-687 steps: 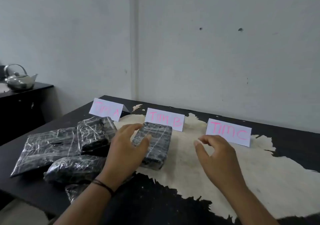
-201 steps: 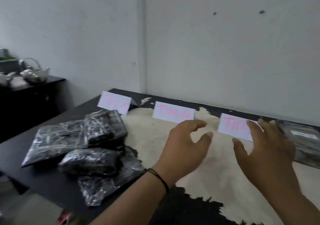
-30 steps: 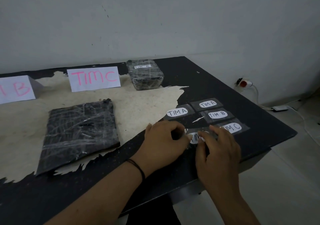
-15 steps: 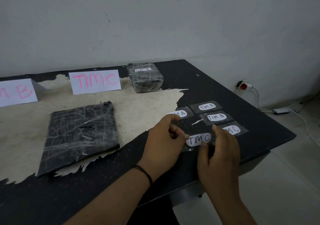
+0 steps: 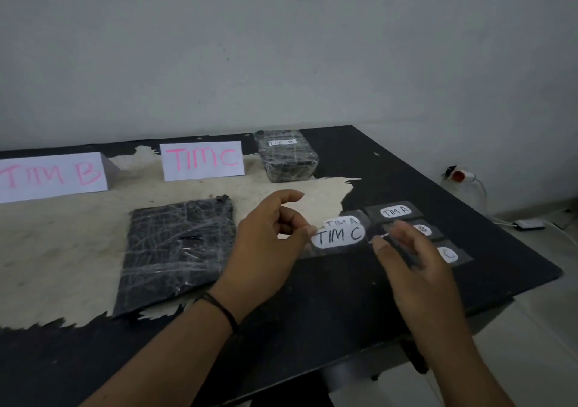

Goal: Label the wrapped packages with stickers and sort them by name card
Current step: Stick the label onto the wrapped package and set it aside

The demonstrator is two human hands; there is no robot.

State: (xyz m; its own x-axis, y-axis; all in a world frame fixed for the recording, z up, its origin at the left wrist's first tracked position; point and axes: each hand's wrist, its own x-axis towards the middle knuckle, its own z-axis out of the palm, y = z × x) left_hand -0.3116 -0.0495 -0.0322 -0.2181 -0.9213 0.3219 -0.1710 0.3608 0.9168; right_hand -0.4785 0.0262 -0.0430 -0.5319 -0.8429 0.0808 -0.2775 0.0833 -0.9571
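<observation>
My left hand pinches the left end of a clear-tape sticker reading "TIM C", lifted off the table. My right hand hovers just right of it, fingers apart, blurred, holding nothing. A flat black wrapped package lies unlabelled to the left of my left hand. A thicker wrapped package with a "TIM B" label sits at the back, right of the "TIM C" name card. The "TIM B" name card stands at far left.
More stickers lie on the dark table near its right edge: a "TIM A" sticker, another "TIM A" sticker partly hidden, and two partly hidden behind my right hand. A power strip and cables lie on the floor at right.
The "TIM C" sticker has come up off the table in my left hand. My right hand has let go of it and moved slightly right.
</observation>
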